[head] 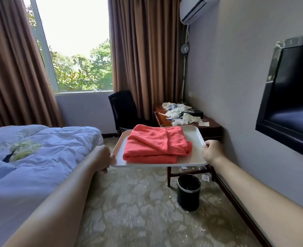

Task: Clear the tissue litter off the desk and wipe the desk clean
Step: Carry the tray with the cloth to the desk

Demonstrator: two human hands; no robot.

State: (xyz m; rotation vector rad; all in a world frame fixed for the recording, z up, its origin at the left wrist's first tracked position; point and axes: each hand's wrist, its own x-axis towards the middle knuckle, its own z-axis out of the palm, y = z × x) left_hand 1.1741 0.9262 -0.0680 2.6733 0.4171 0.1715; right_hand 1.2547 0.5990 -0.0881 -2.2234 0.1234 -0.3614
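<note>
While both hands grip the tray (197, 138), cloth (156, 145) lies between.

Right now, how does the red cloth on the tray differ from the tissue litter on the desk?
The red cloth is one folded piece, stacked neatly; the tissue litter is many torn, crumpled white scraps spread loosely. The cloth rides on the white tray gripped by the left hand and right hand; the litter lies on the dark wooden desk against the wall. Both are soft and untouched by either hand.

Bedroom: bed (40, 148), curtained window (75, 45)
</note>
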